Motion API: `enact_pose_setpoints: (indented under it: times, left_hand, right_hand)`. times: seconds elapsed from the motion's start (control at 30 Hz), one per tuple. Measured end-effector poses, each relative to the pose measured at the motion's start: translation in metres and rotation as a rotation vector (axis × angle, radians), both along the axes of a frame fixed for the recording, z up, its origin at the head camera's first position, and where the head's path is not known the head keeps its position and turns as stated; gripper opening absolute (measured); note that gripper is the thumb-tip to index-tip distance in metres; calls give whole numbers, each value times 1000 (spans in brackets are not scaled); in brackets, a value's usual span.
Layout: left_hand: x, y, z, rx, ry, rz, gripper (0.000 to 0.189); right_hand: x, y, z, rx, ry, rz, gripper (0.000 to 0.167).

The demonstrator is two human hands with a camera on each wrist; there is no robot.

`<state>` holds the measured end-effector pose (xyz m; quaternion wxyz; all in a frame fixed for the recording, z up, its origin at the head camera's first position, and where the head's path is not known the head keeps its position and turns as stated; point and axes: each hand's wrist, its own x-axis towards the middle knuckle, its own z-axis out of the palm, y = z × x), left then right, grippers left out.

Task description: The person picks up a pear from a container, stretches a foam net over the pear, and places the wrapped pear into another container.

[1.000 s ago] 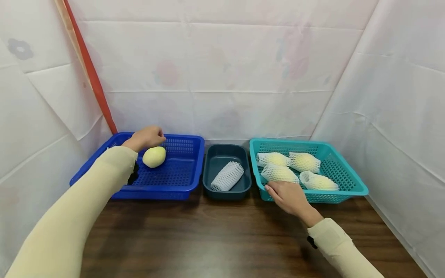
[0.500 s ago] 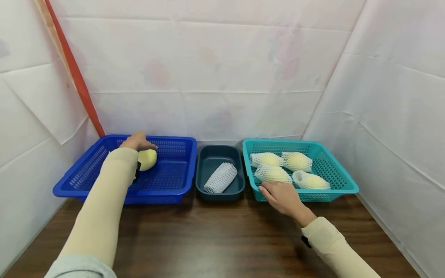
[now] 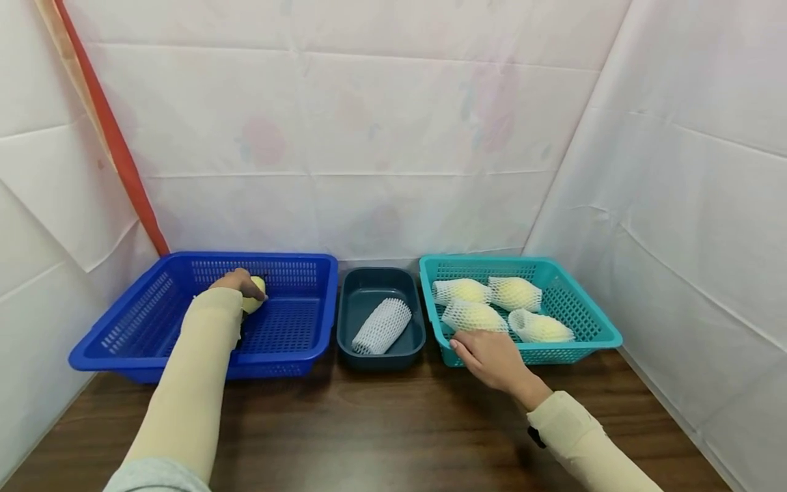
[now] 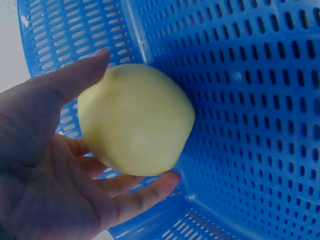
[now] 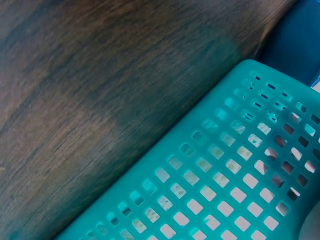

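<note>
In the blue basket [image 3: 289, 365] at the left, my left hand [image 3: 236, 281] holds a smooth pale yellow fruit [image 4: 137, 120]. The left wrist view has the thumb along one side of it and the fingers curled round the other, with the fruit low against the perforated plastic. At the right, my right hand [image 3: 494, 359] grips the near rim of a teal basket [image 3: 584, 318], fingers hooked over the edge. Inside that basket lie several yellow fruits [image 3: 475, 318] in white foam net sleeves. The right wrist view shows mostly the basket's slotted wall [image 5: 220, 165], with my fingers largely hidden.
Between the baskets stands a dark teal tray [image 3: 352, 287] with a white foam net sleeve [image 3: 382, 326] lying in it. All three containers line up on a dark wood table [image 3: 369, 424]. White cloth [image 3: 369, 123] hangs behind and at both sides; a red strip [image 3: 113, 137] runs down the left corner.
My left hand has come down from above the fruit and taken hold of it. My right hand stays on the teal basket's rim. The head view has shifted rightward.
</note>
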<state>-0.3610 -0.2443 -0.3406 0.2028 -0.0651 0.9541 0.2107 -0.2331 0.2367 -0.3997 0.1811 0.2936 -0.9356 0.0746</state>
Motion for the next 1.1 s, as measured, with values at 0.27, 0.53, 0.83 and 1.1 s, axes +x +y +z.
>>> enact_pose_setpoints:
  times: [0.27, 0.53, 0.83, 1.1]
  left_hand:
    - [2, -2, -1, 25, 44, 20, 72]
    - [2, -7, -2, 58, 72, -3, 75]
    - [20, 1, 26, 85, 253, -69, 67]
    - [36, 11, 50, 227, 385, -126, 71]
  right_hand:
    - [0, 1, 0, 9, -1, -24, 30]
    - [1, 1, 0, 10, -5, -28, 31]
    - [2, 1, 4, 4, -35, -22, 30]
    - [1, 1, 10, -15, -71, -13, 31]
